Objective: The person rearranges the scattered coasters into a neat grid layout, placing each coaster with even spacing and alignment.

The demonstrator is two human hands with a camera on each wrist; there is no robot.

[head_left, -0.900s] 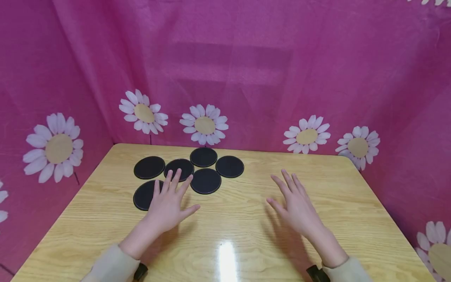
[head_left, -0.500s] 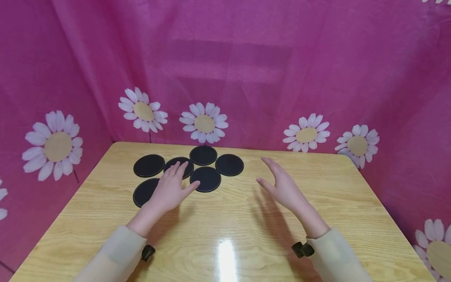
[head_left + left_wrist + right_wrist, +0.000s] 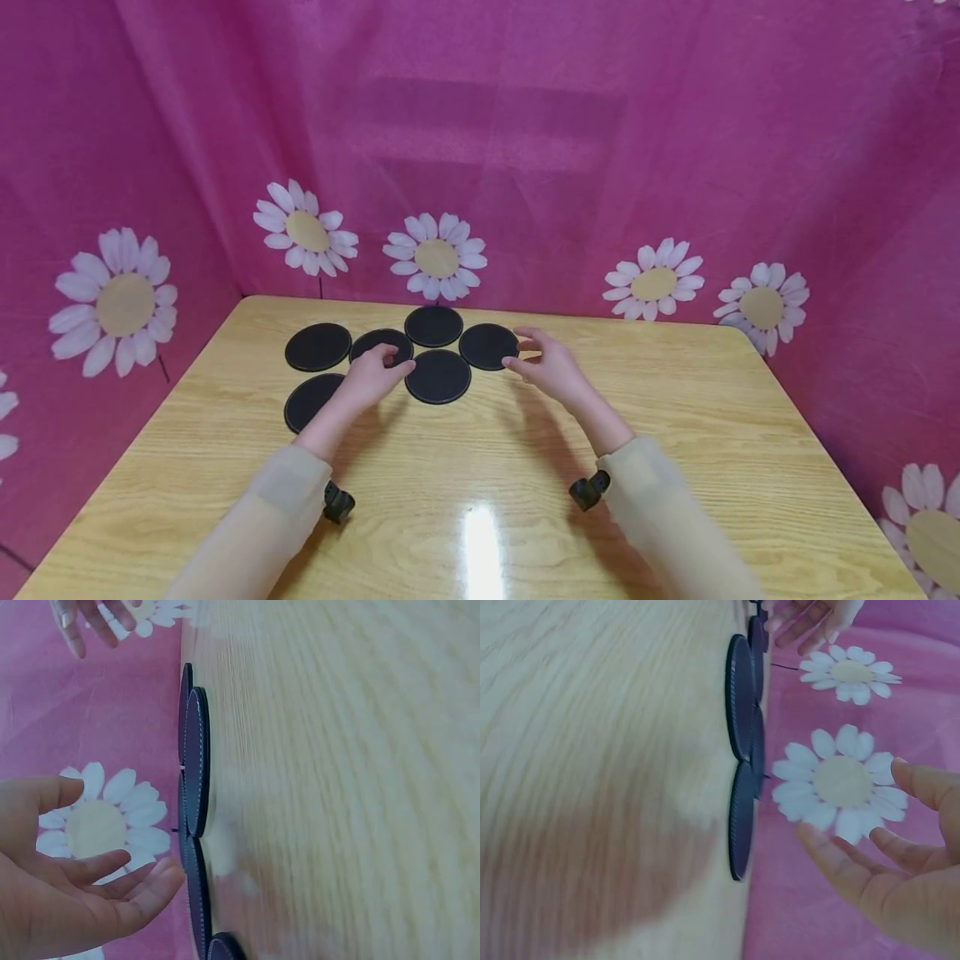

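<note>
Several round black coasters with stitched edges lie flat on the wooden table. My left hand (image 3: pixel 373 377) hangs over the group, fingers loosely bent, holding nothing; it partly covers a coaster (image 3: pixel 390 340) and the front-left coaster (image 3: pixel 309 403). In the left wrist view, the fingers (image 3: pixel 150 900) curve above the coasters with a gap to the thumb. My right hand (image 3: pixel 553 367) is at the right edge of the rightmost coaster (image 3: pixel 487 347), thumb and fingers apart. Nothing sits in that hand (image 3: pixel 907 892) in the right wrist view, where it hovers above the coasters' level.
The light wooden table (image 3: pixel 465 458) has a bright reflection at its front. A pink cloth (image 3: pixel 525 150) with white daisies stands behind and along both sides. Small black cameras, such as the right one (image 3: pixel 588 490), are strapped at the wrists.
My right hand has moved left and forward to the rightmost coaster. The left hand has shifted slightly forward and right. Fingers of both hands have bent from a spread pose. The coasters have stayed put.
</note>
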